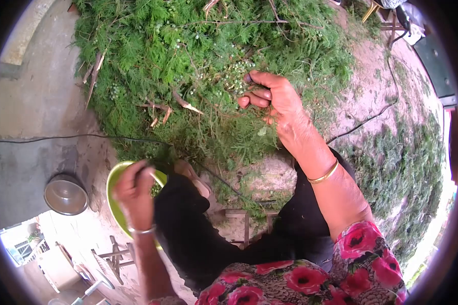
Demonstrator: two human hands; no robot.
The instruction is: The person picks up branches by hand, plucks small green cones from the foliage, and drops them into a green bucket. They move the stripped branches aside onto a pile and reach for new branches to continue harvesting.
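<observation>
My right hand (275,94) hovers over a big heap of cut evergreen branches (152,56), its fingers curled in. Bits of a thin evergreen sprig (269,116) show at the palm, though much of it blends with the heap behind. Clusters of small pale green cones (236,70) lie among the foliage just past the fingertips. On the other side, my left hand (134,193) is above a yellow-green basin (115,213), smeared by motion, so its fingers cannot be read. Small green pieces (156,189) lie inside that basin.
A metal bowl (66,194) sits on the floor at the left. Broken branch ends (187,103) stick out of the heap. A black cable (366,122) crosses the ground, and more loose greenery (387,178) is spread at the right. A wooden stool (116,256) stands at lower left.
</observation>
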